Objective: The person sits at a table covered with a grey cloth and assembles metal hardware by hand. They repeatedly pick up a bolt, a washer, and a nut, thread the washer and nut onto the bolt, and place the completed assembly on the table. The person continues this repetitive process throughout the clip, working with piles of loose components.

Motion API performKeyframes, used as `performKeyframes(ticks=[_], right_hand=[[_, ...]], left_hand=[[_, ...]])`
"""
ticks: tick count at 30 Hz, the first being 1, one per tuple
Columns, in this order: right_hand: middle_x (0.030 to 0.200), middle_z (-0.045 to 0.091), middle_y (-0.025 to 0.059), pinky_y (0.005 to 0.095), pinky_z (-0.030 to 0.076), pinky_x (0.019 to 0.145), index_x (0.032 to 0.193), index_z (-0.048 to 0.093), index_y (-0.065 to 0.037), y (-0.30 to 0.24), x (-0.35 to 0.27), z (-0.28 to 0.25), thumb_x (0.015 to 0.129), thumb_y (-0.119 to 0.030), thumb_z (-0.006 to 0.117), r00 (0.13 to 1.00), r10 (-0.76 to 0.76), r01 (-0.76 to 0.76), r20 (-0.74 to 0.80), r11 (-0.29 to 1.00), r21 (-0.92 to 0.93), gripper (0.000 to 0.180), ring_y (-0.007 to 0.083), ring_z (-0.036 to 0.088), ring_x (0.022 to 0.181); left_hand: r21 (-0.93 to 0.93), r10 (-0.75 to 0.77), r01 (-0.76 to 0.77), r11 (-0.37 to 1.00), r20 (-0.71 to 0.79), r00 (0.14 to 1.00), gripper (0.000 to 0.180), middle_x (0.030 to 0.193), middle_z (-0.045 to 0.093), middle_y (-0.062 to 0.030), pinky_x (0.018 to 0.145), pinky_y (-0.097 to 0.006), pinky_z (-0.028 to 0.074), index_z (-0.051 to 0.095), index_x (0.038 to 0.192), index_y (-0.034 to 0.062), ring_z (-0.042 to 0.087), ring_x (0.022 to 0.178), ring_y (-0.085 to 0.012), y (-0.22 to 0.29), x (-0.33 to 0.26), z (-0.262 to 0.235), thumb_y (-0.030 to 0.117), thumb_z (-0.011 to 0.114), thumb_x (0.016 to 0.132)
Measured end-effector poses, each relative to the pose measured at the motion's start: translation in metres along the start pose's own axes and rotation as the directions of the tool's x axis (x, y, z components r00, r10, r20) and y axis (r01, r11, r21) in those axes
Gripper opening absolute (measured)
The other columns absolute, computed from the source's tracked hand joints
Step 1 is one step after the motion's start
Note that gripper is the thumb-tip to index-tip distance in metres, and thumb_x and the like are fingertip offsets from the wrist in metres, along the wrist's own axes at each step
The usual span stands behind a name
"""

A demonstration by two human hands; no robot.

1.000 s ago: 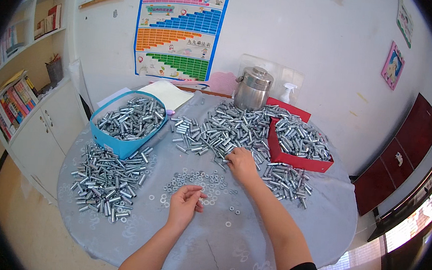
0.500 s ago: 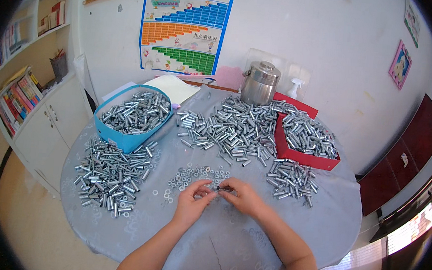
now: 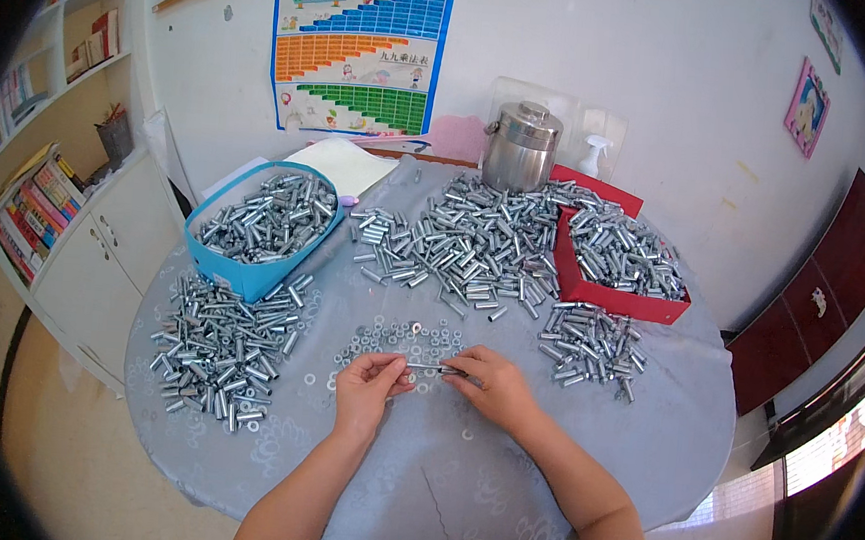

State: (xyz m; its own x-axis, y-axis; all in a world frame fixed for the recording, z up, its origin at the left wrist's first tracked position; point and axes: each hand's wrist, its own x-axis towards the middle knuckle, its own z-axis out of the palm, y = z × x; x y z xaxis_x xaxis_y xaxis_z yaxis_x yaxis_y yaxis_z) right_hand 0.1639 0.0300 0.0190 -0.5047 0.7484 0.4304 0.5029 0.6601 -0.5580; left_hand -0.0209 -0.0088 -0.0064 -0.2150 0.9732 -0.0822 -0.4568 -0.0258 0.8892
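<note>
A slim metal bolt (image 3: 424, 366) spans the gap between my two hands, lying nearly level. My left hand (image 3: 368, 386) pinches its left end between thumb and fingers. My right hand (image 3: 493, 383) is closed on its right end, where a wider, darker piece like a sleeve shows partly; the fingers hide the rest. Just beyond my hands, small metal nuts and washers (image 3: 388, 339) lie scattered on the grey tablecloth (image 3: 367, 496). One loose washer (image 3: 468, 434) rests nearer me, below my right hand.
At the left, a blue box (image 3: 251, 279) full of metal bolts stands behind a loose bolt pile (image 3: 221, 356). Metal sleeves (image 3: 474, 243) are heaped at the back. To the right are a red box (image 3: 621, 301) and a smaller pile (image 3: 592, 349). A steel pot (image 3: 523, 146) stands behind.
My hands have drawn slightly apart, and the bolt now shows lengthwise between them. A loose washer now shows on the cloth below my right hand. The view has shifted slightly.
</note>
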Motion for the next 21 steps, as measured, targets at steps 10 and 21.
performKeyframes(ticks=[10, 21], right_hand=[[0.084, 0.058, 0.0091, 0.0342, 0.046, 0.067, 0.091, 0.063, -0.007, -0.006, 0.000, 0.000, 0.072, -0.011, 0.064, 0.997, -0.038, 0.035, -0.073, 0.999, -0.030, 0.020, 0.0259, 0.056, 0.078], [0.081, 0.057, 0.0073, 0.0338, 0.045, 0.068, 0.095, 0.063, -0.009, -0.008, -0.001, 0.009, 0.069, -0.010, 0.066, 0.985, -0.173, 0.170, -0.018, 0.980, -0.101, 0.026, 0.0248, 0.055, 0.078]], left_hand=[[0.015, 0.026, -0.026, 1.000, -0.006, 1.000, 0.010, 0.079, 0.060, -0.0104, 0.063, -0.030, 0.055, 0.058, 0.088, -0.0030, 0.059, 0.067, -0.0142, -0.002, 0.001, -0.001, 0.003, 0.058, 0.081], [0.210, -0.036, 0.019, 0.977, 0.077, 0.996, 0.014, 0.071, 0.063, -0.0094, 0.054, -0.022, 0.048, 0.065, 0.082, -0.0039, 0.058, 0.058, -0.0112, 0.000, -0.013, 0.010, 0.009, 0.064, 0.078]])
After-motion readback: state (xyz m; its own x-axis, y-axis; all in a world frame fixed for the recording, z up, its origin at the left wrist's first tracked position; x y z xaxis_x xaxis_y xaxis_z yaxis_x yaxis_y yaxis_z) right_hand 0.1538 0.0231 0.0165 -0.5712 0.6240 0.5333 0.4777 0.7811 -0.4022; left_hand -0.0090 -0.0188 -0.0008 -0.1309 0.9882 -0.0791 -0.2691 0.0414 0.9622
